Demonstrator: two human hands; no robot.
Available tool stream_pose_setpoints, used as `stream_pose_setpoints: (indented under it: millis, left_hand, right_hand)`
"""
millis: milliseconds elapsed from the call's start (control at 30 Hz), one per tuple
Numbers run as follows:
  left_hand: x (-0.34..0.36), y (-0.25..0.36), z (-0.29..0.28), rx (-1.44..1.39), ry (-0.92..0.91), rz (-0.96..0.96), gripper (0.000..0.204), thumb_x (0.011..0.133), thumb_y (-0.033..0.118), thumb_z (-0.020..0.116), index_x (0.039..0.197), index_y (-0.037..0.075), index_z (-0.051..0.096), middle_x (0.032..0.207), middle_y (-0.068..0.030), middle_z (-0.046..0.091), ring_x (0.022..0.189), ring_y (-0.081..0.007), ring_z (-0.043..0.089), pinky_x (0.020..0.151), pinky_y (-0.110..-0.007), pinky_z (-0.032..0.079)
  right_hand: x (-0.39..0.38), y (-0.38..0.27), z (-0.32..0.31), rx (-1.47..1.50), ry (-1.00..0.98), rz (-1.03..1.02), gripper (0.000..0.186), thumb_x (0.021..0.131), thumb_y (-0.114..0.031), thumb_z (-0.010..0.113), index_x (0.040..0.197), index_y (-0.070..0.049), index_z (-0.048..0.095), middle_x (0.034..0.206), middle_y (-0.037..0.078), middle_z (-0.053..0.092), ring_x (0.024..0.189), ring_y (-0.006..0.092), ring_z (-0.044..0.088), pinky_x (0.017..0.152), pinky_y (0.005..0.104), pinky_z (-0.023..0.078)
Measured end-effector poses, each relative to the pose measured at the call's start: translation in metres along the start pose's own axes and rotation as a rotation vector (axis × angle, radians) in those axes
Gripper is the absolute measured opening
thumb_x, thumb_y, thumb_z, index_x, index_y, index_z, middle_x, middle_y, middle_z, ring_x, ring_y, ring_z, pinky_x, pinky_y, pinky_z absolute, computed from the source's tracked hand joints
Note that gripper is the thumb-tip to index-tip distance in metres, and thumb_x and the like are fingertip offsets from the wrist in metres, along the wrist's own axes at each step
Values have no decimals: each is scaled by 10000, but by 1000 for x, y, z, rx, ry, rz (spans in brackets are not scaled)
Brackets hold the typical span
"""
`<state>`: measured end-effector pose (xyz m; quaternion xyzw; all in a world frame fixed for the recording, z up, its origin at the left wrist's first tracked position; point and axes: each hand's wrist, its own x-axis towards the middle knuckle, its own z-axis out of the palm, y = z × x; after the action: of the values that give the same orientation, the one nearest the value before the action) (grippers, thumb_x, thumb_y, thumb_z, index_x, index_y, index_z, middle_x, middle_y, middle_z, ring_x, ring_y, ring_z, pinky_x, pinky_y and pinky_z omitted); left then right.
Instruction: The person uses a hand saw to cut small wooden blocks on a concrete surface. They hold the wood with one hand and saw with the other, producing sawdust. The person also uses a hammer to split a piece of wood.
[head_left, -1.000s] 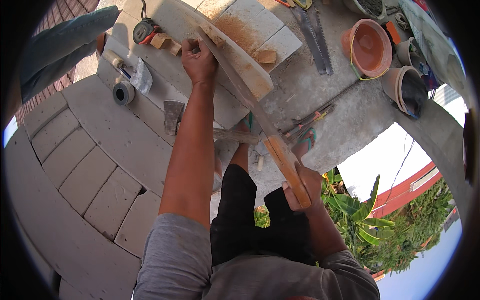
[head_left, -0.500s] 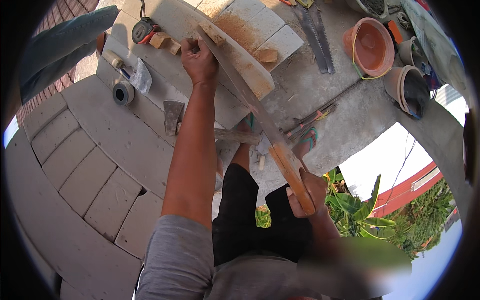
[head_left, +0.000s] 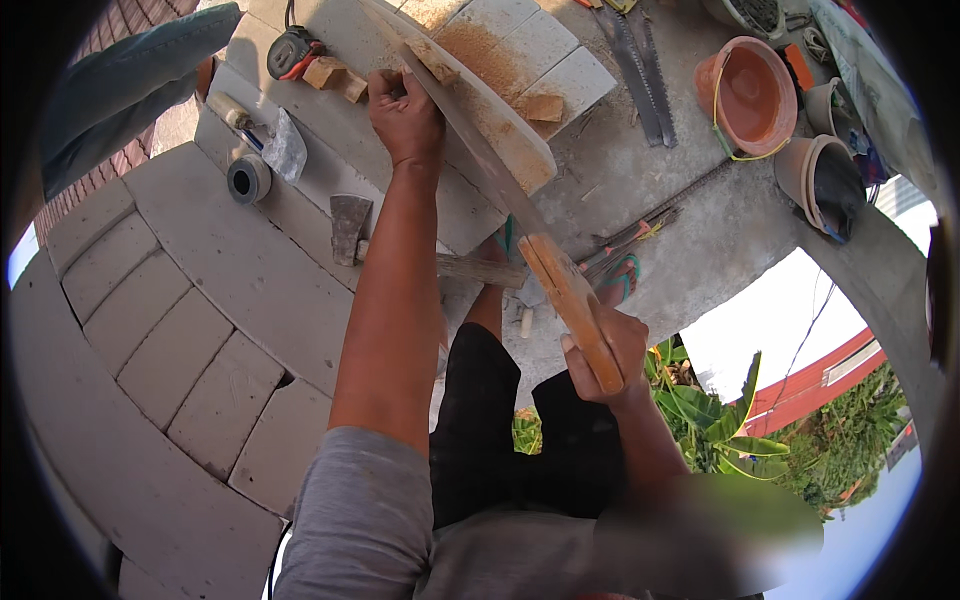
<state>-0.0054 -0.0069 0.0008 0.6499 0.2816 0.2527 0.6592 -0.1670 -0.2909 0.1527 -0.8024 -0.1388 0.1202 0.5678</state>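
My right hand (head_left: 618, 352) is wrapped round the orange-brown wooden handle (head_left: 570, 305) of a hand saw. From it the long metal blade (head_left: 480, 155) runs up and to the left, across a small piece of wood (head_left: 433, 63) on a sawdust-covered pale slab (head_left: 510, 150). On the left side of the blade, my left hand (head_left: 405, 118) is closed at that wood, thumb close to the blade. Its fingers hide the part they grip. A hatchet (head_left: 350, 225) lies beneath my left forearm, its wooden handle reaching toward my feet.
Wood offcuts (head_left: 540, 108) and a tape measure (head_left: 292, 55) lie on the blocks. A trowel (head_left: 283, 148) and a tape roll (head_left: 248, 180) sit at left. Two saw blades (head_left: 640, 80), an orange bucket (head_left: 748, 95) and stacked pots (head_left: 815, 180) stand at right. Someone's jeans-clad leg (head_left: 140, 85) extends in.
My right hand has pushed the saw forward, up and to the left, so its handle is nearer the wood. My left hand stays at the wood.
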Motion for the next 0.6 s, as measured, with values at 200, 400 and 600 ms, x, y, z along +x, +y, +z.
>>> stream_pose_setpoints:
  millis: [200,400,600]
  left_hand:
    - [4,0,-11,11,-52,-65,172,1059,92,681,956,69,546,872,41,619,639,23,452,580,-164,393]
    - [6,-8,-15,70,-6,-1,136,1075,102,666,1000,67,559,850,17,634,666,-28,573,568,-219,467]
    - [0,6,-4,-25,-79,-58,112,1077,100,660,1042,65,559,867,-8,653,691,-61,623,591,-241,513]
  right_hand:
    - [52,15,35,20,-27,-34,153,811,-84,751,883,12,657,741,134,595,546,334,603,516,417,474]
    - [-42,-11,-22,-51,-70,-25,236,768,-43,723,990,38,715,808,178,677,633,347,695,582,408,546]
    - [71,9,32,90,-6,42,86,795,-24,694,875,-3,672,684,136,586,563,339,632,543,408,487]
